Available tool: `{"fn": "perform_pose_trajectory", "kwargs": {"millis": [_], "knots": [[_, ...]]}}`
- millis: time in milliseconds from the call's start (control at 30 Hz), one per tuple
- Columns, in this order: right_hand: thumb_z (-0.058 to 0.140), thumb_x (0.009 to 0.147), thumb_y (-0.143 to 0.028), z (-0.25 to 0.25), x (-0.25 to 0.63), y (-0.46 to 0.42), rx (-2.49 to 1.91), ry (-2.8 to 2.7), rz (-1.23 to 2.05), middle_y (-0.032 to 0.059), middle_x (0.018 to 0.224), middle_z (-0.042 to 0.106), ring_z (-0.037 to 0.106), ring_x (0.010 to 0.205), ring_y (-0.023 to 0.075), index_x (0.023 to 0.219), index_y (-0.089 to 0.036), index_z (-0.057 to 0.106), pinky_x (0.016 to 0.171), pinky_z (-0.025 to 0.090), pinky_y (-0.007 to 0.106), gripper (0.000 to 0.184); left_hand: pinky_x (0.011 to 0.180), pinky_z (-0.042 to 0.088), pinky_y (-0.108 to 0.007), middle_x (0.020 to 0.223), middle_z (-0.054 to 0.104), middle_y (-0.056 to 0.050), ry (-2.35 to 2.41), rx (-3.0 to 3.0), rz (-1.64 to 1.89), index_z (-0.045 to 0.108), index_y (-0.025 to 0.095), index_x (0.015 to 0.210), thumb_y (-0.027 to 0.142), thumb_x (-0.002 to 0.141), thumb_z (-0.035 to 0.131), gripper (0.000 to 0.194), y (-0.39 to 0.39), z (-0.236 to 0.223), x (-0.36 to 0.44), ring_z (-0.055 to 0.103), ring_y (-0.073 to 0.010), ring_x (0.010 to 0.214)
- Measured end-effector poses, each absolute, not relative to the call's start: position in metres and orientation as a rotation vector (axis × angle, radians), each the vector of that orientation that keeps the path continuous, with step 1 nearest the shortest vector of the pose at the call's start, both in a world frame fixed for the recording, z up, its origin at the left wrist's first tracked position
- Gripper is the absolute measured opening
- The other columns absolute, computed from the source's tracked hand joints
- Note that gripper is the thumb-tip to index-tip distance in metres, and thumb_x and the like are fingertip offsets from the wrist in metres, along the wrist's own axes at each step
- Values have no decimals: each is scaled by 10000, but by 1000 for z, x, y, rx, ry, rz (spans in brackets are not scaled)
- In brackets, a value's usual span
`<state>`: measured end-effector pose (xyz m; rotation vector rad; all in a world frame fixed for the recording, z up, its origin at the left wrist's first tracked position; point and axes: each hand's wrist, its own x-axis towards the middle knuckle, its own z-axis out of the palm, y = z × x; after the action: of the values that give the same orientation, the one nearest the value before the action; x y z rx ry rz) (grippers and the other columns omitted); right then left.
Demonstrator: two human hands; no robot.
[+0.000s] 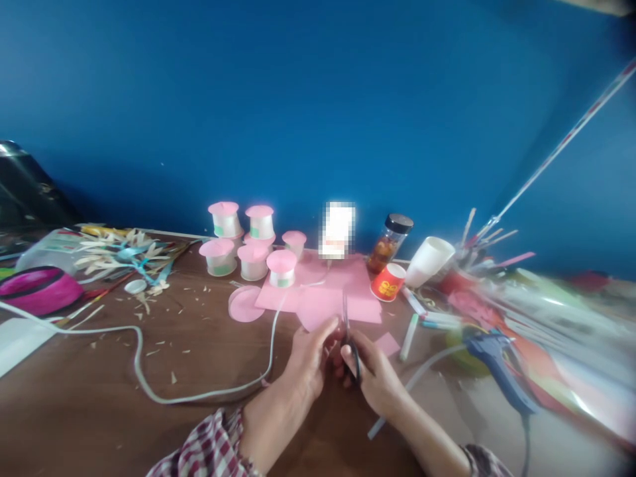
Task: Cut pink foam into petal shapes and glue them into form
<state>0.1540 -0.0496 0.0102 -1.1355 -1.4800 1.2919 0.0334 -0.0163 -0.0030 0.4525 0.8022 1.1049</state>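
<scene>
In my right hand is a pair of scissors with a dark handle, its blades pointing up and away from me. My left hand is closed, thumb against fingers, on the lower edge of a pink paper disc. The scissor blades stand just to the right of that disc, and my two hands nearly meet. Behind them lie larger pink paper sheets. A small pink scrap rests beside my right hand.
Several pink-topped white paper cups stand at the back, with loose pink discs before them. A white cable crosses the left side. Rightward are a red cup, a lidded jar and a blue glue gun.
</scene>
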Motion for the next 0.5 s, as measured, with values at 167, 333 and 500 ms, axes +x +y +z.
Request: {"fn": "perform_pose_trajectory", "kwargs": {"millis": [167, 333, 500], "knots": [[496, 910, -486, 9, 155, -50, -1141, -1504, 1274, 1, 704, 565, 545, 570, 110, 1005, -187, 547, 489, 466, 201, 317, 443, 441, -304, 602, 608, -39, 825, 415, 1077, 633, 164, 763, 360, 697, 717, 223, -16, -6, 33, 539, -166, 497], [493, 911, -483, 10, 157, -50, -1154, -1511, 1275, 5, 699, 563, 535, 561, 114, 1019, -184, 558, 484, 459, 208, 325, 430, 441, -302, 563, 595, -35, 827, 404, 1060, 632, 161, 749, 372, 693, 718, 234, -15, -6, 33, 546, -174, 493], [518, 906, -457, 10, 158, -49, -1152, -1524, 1271, 2, 695, 559, 530, 577, 119, 1048, -185, 564, 510, 459, 215, 310, 436, 445, -298, 576, 613, -36, 831, 415, 1055, 640, 171, 755, 377, 680, 726, 235, -15, -6, 32, 564, -180, 510]]}}
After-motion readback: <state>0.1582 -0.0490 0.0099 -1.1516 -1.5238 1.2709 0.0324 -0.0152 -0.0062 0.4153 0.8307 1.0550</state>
